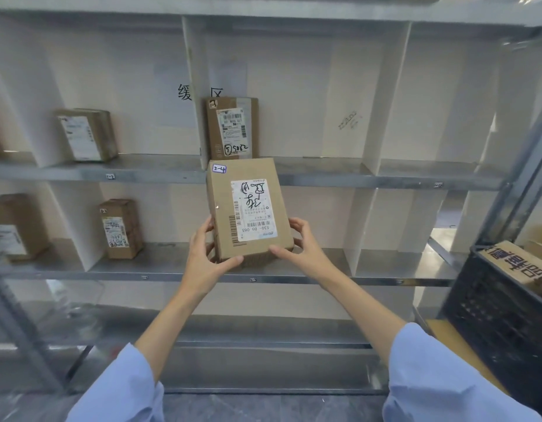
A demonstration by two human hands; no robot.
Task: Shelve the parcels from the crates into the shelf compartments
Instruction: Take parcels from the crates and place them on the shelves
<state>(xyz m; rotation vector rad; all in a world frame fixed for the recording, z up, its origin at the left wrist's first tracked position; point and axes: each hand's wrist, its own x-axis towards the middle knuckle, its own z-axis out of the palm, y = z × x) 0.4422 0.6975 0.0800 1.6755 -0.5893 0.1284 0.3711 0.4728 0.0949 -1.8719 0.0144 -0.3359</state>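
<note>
The step in hand looks like placement: 1 brown box [248,205] is out of the crate and held up in front of the shelf [354,181], not yet resting on any board. The left grip [202,257] is curled round its lower left corner, thumb on the front face. The right grip [303,248] holds the lower right corner the same way, so both are gripping this 1 box. The box is tilted a little, its printed label [253,210] upside down toward the camera.

At the top left corner of the box is a small sticker [219,169] marked "2-4". That probably names the compartment it belongs in. The tags on the shelf edges, such as the tag [253,279] just below the box, are too small to read.

Directly behind and above the box stands a second box [233,126] on the upper board. To the left of the box, a small box [120,228] stands on the lower board. To the right of the box the compartments show no parcels. Far to its right, a black crate [491,315] holds another parcel [519,263].

The next move calls for matching the sticker to a shelf tag, then setting the box on that board clear of the dividers, and letting go only once it rests steady.
</note>
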